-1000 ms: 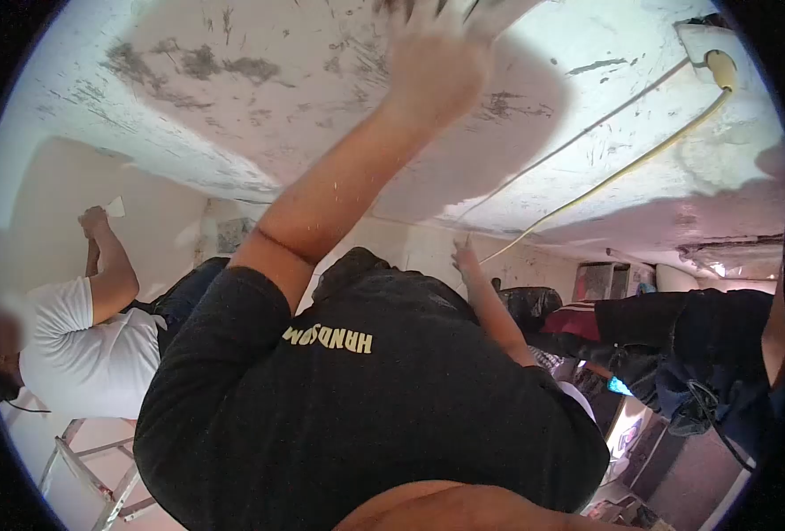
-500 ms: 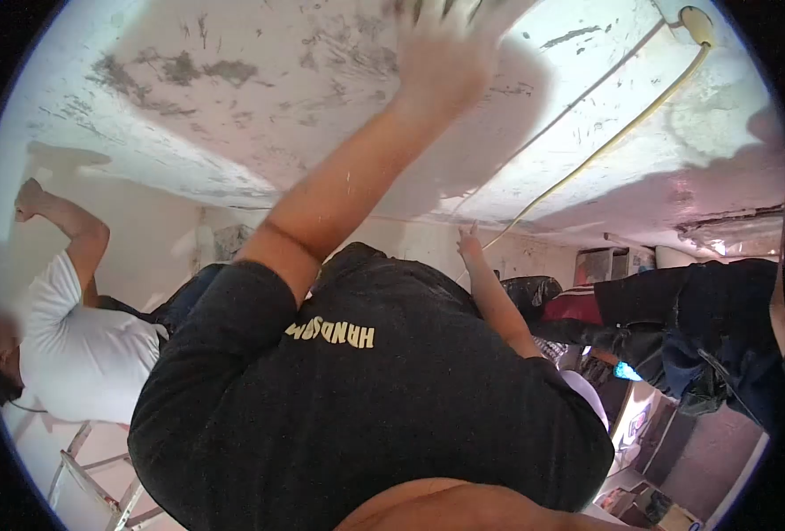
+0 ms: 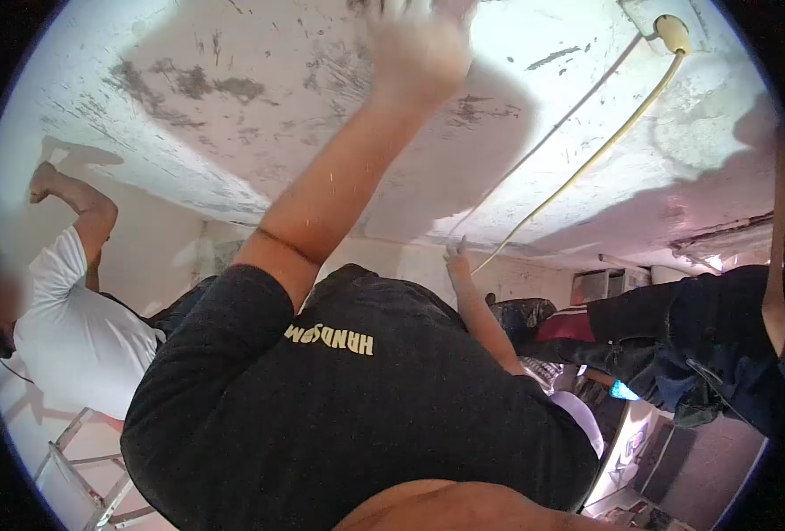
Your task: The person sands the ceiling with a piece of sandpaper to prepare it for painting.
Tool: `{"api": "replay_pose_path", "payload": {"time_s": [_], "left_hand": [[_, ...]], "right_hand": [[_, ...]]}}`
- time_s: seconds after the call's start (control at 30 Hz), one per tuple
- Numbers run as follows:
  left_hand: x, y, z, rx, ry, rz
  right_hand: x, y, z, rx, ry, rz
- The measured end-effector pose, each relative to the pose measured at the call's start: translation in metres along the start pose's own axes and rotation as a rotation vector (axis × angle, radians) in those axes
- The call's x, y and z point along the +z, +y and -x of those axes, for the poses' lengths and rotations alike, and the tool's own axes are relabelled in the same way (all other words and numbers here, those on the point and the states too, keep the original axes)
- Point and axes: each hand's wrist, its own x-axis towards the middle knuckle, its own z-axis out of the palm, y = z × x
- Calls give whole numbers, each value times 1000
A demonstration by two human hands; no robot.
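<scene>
My left hand [image 3: 421, 55] reaches up over the stained, scuffed white wall [image 3: 198, 133]. It is dusted white and smeared by motion. The top edge of the view cuts off its fingers, so I cannot tell what they hold, if anything. My right hand [image 3: 457, 257] is lower, just beyond my black shirt [image 3: 357, 398], with its fingers stretched apart and nothing seen in them. Near it, a yellow cable [image 3: 578, 181] runs up the wall to a pale round fitting [image 3: 672, 34].
On the left, a person in a white shirt [image 3: 83, 345] holds a raised arm near the wall, with a ladder [image 3: 83, 478] behind. Another person's dark trousers [image 3: 666, 314] show at the right. A doorway [image 3: 666, 456] and cluttered belongings [image 3: 622, 509] lie at lower right.
My left hand has shifted a little left over the wall. My right hand has moved slightly left and lower in view. The whole view has also shifted slightly.
</scene>
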Motion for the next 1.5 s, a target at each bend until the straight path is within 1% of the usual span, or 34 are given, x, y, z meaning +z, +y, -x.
{"api": "replay_pose_path", "payload": {"time_s": [0.03,0.1,0.13,0.17,0.23,0.27,0.33,0.37,0.4,0.47,0.5,0.53,0.6,0.67,0.73,0.77,0.8,0.83,0.9,0.93,1.0,1.03,1.07,1.1,1.13,1.17,1.2,1.27,1.3,1.33,1.37,1.43,1.47,1.5], "left_hand": [[-9,2,-19,84,110,-91],[15,-18,10,39,47,-18],[30,-30,33,-17,7,57],[36,-34,65,-8,-55,60],[37,-37,118,2,-111,52],[35,-41,136,38,-166,-30],[27,-51,130,67,-229,-118],[20,-64,93,7,-37,-83],[9,-77,57,-50,149,-51],[-20,-91,3,-235,-53,153],[-33,-93,-19,-300,-117,217],[-42,-84,-31,-352,-97,206],[-39,-81,-16,-412,-74,194],[-2,-95,57,-96,123,110],[13,-88,138,-96,-164,-27],[12,-92,142,-89,-163,-26],[12,-98,145,-94,-169,-76],[15,-102,147,-102,-175,-125],[6,-112,87,-99,14,23],[-4,-114,52,-77,46,79],[-27,-110,3,-56,75,124],[-36,-103,-12,-17,133,64],[-36,-100,-2,-4,169,31],[-36,-97,9,8,204,-2],[-16,-100,53,-40,129,-47],[1,-103,90,-88,49,-88],[12,-103,116,-83,60,-90],[21,-97,158,-95,-206,-157],[13,-95,143,-101,-220,-151],[11,-104,117,-116,-111,-97],[3,-110,81,-133,1,-46],[-20,-125,0,-276,83,203],[-34,-118,-28,-277,71,204],[-46,-108,-53,-313,130,192]], "right_hand": [[1,4,-10,-13,21,-52],[8,28,-15,-21,37,-102],[5,44,-17,53,-42,-65],[-3,56,-29,112,-119,-18],[8,97,-33,29,16,189],[9,105,-29,25,9,187],[-4,125,-32,-35,-85,425],[-12,138,-40,-61,-121,507],[-17,172,-63,-340,-15,742],[-12,106,-31,-32,-26,289],[-6,86,-23,-31,-36,290],[-2,73,-19,34,-33,194],[4,55,-4,101,-32,106],[10,35,3,253,-93,152],[10,20,6,290,-107,160],[12,26,4,336,-118,162],[10,30,1,243,-88,219],[6,33,-7,242,-81,221],[3,36,-15,152,-69,100],[3,27,-14,155,-75,107],[7,2,-4,300,-61,195],[12,15,-9,302,-68,197],[8,40,-15,317,-139,258],[6,35,-20,305,-174,295],[5,28,-25,290,-207,331],[14,5,-6,330,-158,235],[21,-10,4,376,-109,132],[20,-5,-2,300,-114,161],[18,7,-5,230,-120,193],[16,18,-12,116,-102,221],[13,28,-17,127,-101,225],[14,34,-31,131,-48,152],[17,18,-23,142,-49,147],[17,-12,-8,245,-84,119]]}}
